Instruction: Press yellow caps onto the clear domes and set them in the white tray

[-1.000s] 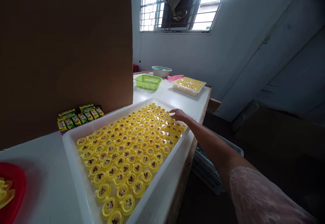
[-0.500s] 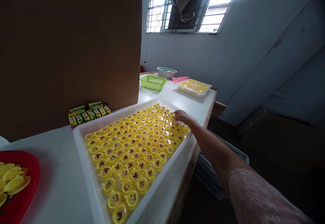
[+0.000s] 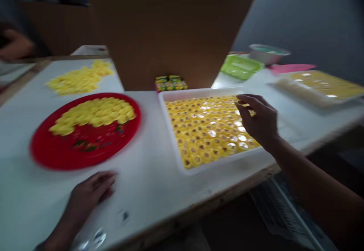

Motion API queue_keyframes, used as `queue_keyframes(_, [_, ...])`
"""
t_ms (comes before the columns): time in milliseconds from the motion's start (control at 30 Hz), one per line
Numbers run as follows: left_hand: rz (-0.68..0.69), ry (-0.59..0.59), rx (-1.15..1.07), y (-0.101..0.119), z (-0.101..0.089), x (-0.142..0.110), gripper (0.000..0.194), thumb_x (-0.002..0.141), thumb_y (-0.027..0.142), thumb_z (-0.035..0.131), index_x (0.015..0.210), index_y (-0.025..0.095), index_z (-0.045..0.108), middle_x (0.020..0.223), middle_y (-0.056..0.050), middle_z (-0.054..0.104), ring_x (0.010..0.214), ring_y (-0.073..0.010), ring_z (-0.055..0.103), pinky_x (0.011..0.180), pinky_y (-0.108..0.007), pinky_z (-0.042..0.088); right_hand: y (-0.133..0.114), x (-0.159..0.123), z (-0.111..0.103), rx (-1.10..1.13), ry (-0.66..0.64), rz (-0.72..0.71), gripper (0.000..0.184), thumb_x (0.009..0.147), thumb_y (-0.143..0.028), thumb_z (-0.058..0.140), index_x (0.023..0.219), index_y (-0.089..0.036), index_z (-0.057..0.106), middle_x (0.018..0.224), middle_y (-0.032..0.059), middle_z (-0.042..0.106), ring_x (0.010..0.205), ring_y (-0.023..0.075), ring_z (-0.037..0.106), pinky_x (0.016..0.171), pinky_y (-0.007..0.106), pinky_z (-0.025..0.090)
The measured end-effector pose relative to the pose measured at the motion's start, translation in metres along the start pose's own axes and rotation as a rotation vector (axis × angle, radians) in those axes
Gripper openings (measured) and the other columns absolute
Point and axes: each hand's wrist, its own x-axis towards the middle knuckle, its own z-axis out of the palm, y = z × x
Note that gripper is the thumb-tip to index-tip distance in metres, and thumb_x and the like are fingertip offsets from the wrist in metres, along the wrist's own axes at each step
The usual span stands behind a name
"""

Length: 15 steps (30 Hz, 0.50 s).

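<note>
My right hand is over the right end of a white tray, its thumb and index finger apart with a gap between them. Rows of round yellow plastic pieces with small dark pictures on top fill the tray. Lower left, my left hand rests at the table with its fingers curled; blur hides whether anything is in them. Near it lie a small clear disc with a dark picture and a shiny clear piece. A red round tray beyond that hand holds many plain yellow pieces.
Loose yellow pieces are heaped at the back left. Small green-yellow boxes stand before a brown cardboard panel. Behind the tray are a green basket, a bowl and another filled tray. Another person's arm shows far left.
The view has swung left and down, bringing my left hand, the whole red tray and the yellow heap into sight. My right hand has drawn back from the far corner of the white tray.
</note>
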Motion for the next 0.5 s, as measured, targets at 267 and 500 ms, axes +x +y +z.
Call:
queue_keyframes(267, [0.04,-0.214,-0.302,-0.014,-0.022,0.007,0.034,0.067,0.04,0.068,0.089,0.015,0.064,0.074,-0.002,0.063,0.058,-0.0108,0.059,0.054,-0.02,0.047,-0.215,-0.111,0.04,0.546,-0.87,-0.684,0.021,0.089,-0.016,0.048,0.106,-0.017,0.06,0.102,0.0091,0.064,0.096,0.0168,0.06,0.083,0.028,0.049])
queue_keyframes(500, [0.135,-0.196,-0.303,-0.017,-0.024,-0.003,0.024,0.071,0.035,0.062,0.084,0.015,0.064,0.068,-0.002,0.062,0.055,-0.013,0.059,0.052,-0.023,0.048,-0.254,-0.142,0.08,0.365,-1.029,-0.995,0.012,0.084,-0.007,0.05,0.089,-0.014,0.058,0.092,0.0078,0.06,0.088,0.0186,0.053,0.074,0.029,0.044])
